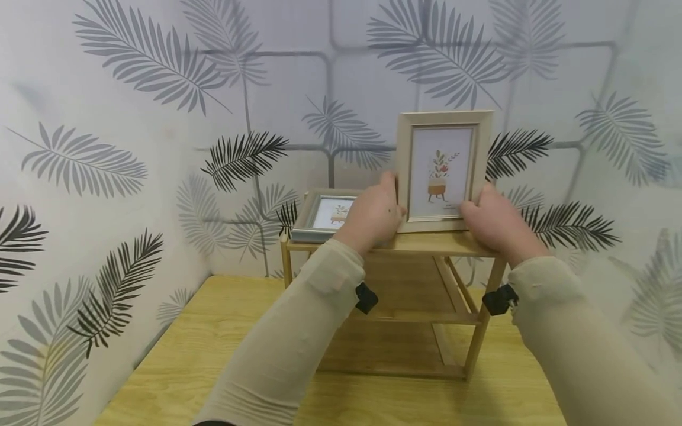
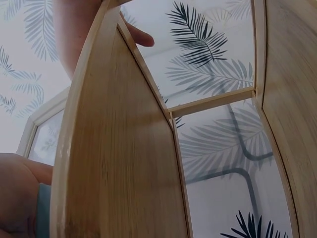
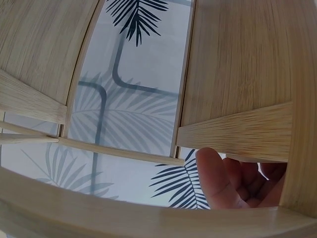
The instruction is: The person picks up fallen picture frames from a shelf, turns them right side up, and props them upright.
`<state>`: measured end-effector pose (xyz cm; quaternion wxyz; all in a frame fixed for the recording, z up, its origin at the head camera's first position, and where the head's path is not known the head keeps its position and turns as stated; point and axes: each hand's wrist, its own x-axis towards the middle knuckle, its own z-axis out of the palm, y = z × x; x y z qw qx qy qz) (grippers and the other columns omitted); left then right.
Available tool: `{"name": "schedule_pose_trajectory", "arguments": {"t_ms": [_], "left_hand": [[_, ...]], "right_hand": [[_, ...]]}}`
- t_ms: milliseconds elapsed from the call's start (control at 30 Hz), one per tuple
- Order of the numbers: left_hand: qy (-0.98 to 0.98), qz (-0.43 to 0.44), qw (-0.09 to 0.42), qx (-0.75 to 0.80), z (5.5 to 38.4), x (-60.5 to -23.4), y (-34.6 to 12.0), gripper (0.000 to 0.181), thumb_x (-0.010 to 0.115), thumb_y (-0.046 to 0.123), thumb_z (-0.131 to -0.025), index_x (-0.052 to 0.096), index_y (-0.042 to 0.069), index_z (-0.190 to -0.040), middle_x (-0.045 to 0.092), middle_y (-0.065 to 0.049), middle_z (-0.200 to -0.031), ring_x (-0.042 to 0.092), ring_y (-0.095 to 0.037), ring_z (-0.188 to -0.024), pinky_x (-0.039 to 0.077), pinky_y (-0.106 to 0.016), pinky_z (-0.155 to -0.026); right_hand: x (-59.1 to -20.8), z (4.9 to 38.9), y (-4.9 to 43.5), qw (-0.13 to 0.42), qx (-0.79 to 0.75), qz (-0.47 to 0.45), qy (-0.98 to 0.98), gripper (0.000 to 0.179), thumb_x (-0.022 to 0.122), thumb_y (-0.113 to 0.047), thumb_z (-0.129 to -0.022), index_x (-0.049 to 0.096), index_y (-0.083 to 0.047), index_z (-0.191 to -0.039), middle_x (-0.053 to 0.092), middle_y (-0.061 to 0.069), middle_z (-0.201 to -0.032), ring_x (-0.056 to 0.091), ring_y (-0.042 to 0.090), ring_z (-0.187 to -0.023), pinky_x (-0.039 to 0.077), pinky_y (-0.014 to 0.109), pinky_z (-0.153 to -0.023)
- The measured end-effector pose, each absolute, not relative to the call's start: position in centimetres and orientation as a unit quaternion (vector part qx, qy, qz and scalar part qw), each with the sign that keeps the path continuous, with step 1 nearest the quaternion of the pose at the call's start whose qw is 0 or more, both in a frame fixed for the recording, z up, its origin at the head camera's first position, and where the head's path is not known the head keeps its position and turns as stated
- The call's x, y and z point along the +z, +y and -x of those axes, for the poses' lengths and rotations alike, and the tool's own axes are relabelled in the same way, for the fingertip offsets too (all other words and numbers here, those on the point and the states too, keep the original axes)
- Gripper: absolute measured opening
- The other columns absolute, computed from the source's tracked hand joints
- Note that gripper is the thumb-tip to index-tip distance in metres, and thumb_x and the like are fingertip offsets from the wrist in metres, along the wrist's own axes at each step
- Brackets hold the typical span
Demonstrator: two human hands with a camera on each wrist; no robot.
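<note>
A cream picture frame (image 1: 405,165) with a potted-plant print stands upright on the top board of a wooden shelf rack (image 1: 426,241). My left hand (image 1: 373,214) holds its lower left side, with the thumb at the front edge. At the lower right side, my right hand (image 1: 492,219) grips it, thumb on the front; curled fingers (image 3: 213,178) show past the rack's boards in the right wrist view. A second picture frame (image 1: 305,222) lies flat on the top board beside my left hand, which partly covers it. The left wrist view shows mostly the rack's underside.
The rack stands on a light wooden table (image 1: 229,331) and has lower boards (image 1: 410,290) beneath its top. Behind it rises a wall (image 1: 298,83) with a feather-leaf pattern. Another wall (image 1: 122,207) closes the left side.
</note>
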<state>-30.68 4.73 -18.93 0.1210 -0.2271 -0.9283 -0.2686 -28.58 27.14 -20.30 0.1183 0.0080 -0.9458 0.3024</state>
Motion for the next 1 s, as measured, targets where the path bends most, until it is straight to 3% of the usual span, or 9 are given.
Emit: {"name": "schedule_pose_trajectory", "arguments": {"t_ms": [167,500,767,1000], "left_hand": [[-0.925,0.229,0.112,-0.28,30.81,-18.95,4.67,0.063,0.057,0.025,-0.105,0.025,0.004,-0.155,0.065,-0.007,-0.087,0.063,-0.019,-0.072,0.052,-0.033,-0.065],[-0.925,0.232,0.12,-0.275,31.14,-19.1,4.47,0.049,0.056,0.024,-0.105,0.036,0.003,-0.145,0.065,-0.011,-0.098,0.064,-0.022,-0.084,0.052,-0.036,-0.073],[-0.923,0.232,0.114,-0.284,31.11,-19.58,4.28,0.042,0.055,0.024,-0.106,0.042,0.002,-0.14,0.065,-0.011,-0.105,0.063,-0.021,-0.091,0.052,-0.034,-0.076],[-0.919,0.233,0.104,-0.301,31.2,-19.62,4.52,0.039,0.054,0.022,-0.106,0.043,0.002,-0.138,0.062,-0.008,-0.102,0.061,-0.019,-0.087,0.052,-0.032,-0.073]], "right_hand": [[-20.33,28.63,27.24,0.111,0.307,-0.003,-0.945,0.057,0.039,-0.043,-0.104,0.035,0.006,-0.132,0.051,0.022,-0.106,0.05,0.03,-0.077,0.046,0.042,-0.065],[-20.25,28.55,27.12,0.111,0.315,0.001,-0.943,0.071,0.041,-0.043,-0.103,0.024,0.007,-0.151,0.049,0.029,-0.132,0.052,0.039,-0.103,0.047,0.05,-0.081],[-20.64,28.51,27.01,0.114,0.317,0.0,-0.942,0.075,0.042,-0.043,-0.102,0.02,0.007,-0.153,0.049,0.03,-0.132,0.052,0.04,-0.105,0.046,0.056,-0.087],[-20.36,28.2,27.05,0.113,0.315,0.002,-0.942,0.074,0.043,-0.044,-0.102,0.022,0.007,-0.153,0.052,0.027,-0.125,0.055,0.036,-0.092,0.048,0.047,-0.077]]}}
